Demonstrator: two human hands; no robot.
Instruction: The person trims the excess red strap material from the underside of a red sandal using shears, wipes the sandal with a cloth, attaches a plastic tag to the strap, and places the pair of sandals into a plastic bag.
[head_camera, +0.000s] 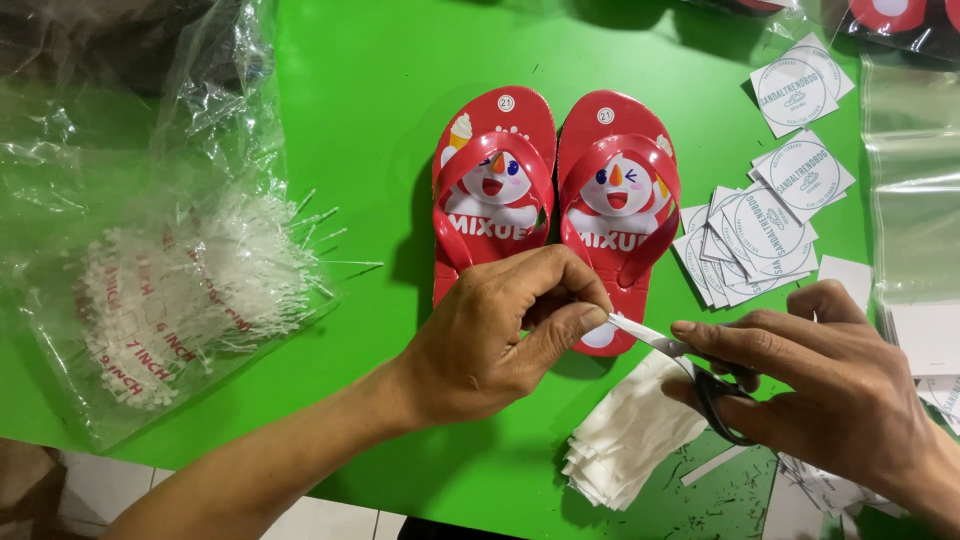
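Both forearms are bare, no sleeve reaching into view; the left hand (490, 335) wears no ring, watch or glove; the right hand (840, 385) is likewise bare of rings and gloves; the fingers (560, 335) have short, plain, unpainted nails; the knuckles are creased.

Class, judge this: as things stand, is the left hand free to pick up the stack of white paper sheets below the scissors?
Probably not: the left hand is pinching a small white slip that the scissors are cutting. The stack lies uncovered.
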